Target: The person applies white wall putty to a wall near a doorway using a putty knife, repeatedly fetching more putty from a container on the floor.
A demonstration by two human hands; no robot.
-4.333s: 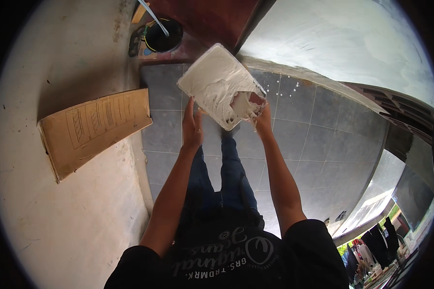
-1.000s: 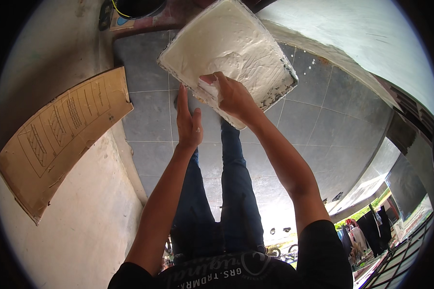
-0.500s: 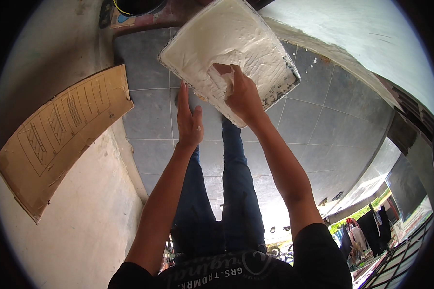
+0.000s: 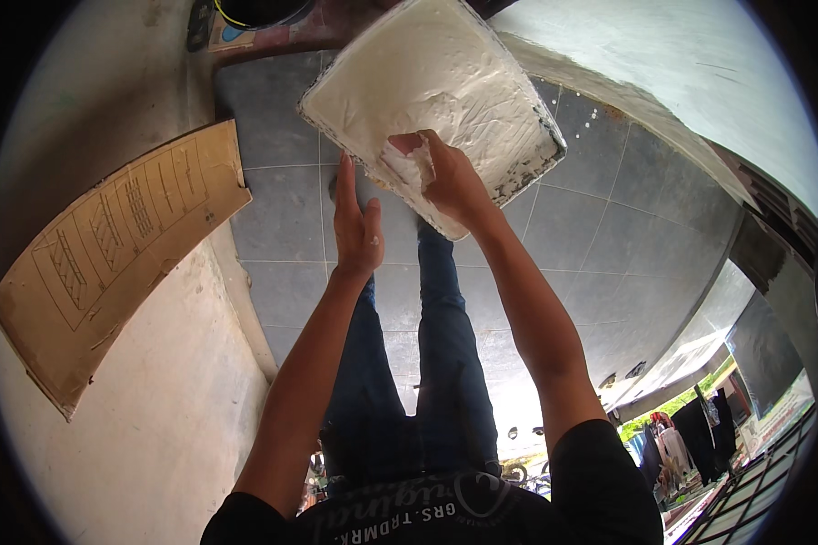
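A square slab or shallow tray [image 4: 463, 64] with rough, dark-flecked edges is tilted in front of me. Wet-looking white paste [image 4: 427, 64] covers its top, smooth at the far side and ridged around the middle and right. My right hand [image 4: 450, 177] closes on a flat reddish-brown scraper [image 4: 406, 143], its blade smeared with paste and lying on the surface near the left edge. Fingers hide its grip end. My left hand [image 4: 356, 227] is upright and open with straight fingers, the fingertips at the left edge; whether they touch it I cannot tell.
Grey floor tiles [image 4: 273, 213] lie below. A sheet of printed cardboard [image 4: 123, 245] leans at the left wall. A pale wall [image 4: 691, 82] bounds the right, with white drops on the tiles by it. A dark round container [image 4: 262, 11] is at the far left.
My right hand has drawn the scraper a little left and toward me across the paste. My left hand and the slab look unmoved.
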